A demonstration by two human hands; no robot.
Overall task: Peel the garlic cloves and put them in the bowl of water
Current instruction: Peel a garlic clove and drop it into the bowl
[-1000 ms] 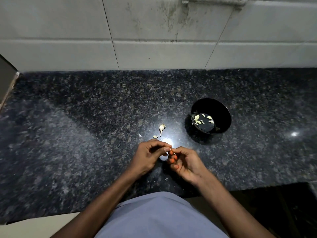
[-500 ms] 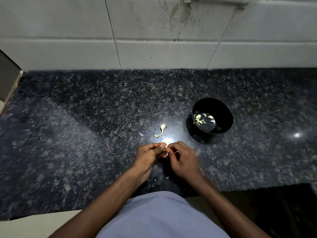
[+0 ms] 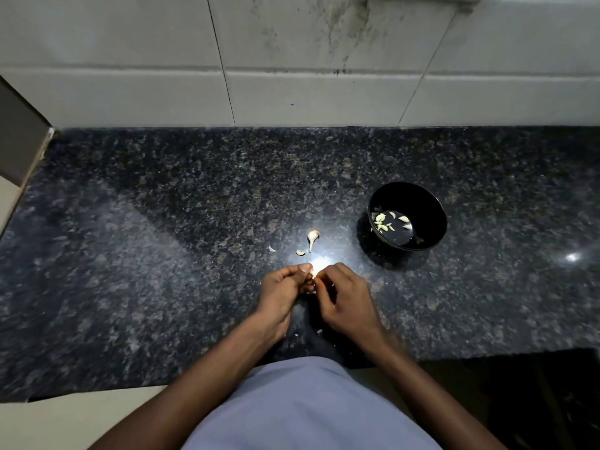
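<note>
Above the bench (image 3: 162,254), a light, slippery garlic clove (image 3: 313,271) is pinched between left hand (image 3: 282,292) and right hand (image 3: 345,302); its papery skin is best gripped at the tip.
</note>
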